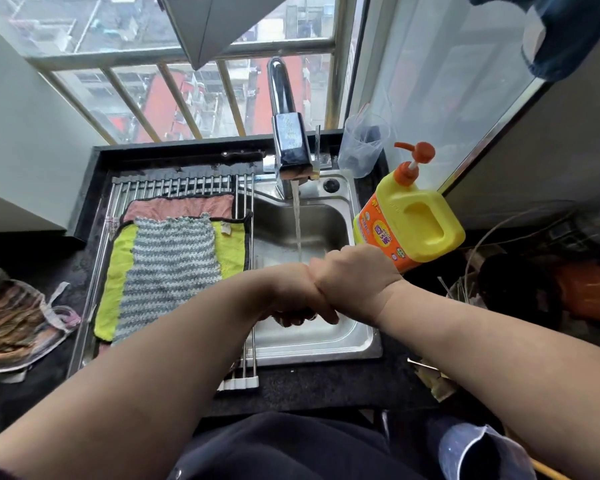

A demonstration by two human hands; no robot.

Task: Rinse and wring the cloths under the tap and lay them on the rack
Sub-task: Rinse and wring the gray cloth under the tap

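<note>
Head view over a steel sink (329, 344) set in a dark counter (309, 386). The tap (288, 140) was running, its stream (297, 223) falling just behind the two hands, which met above the basin. The left hand (288, 292) and right hand (352, 278) pressed against each other, backs upward. The left hand's fingers (291, 321) were curled under, and the right thumb was bent down beside them. Whether they gripped a cloth could not be told, as the palms were hidden. On the rack (174, 185), which spanned the sink's left side, three cloths lay flat: a pink cloth (181, 205) at the back, a yellow-green cloth (118, 271) overlapping it, and a grey striped cloth (174, 265) on top. A brown striped cloth (11, 320) lay on the counter at left. A yellow soap bottle (413, 220) and a clear cup (364, 143) stood right of the sink.
</note>
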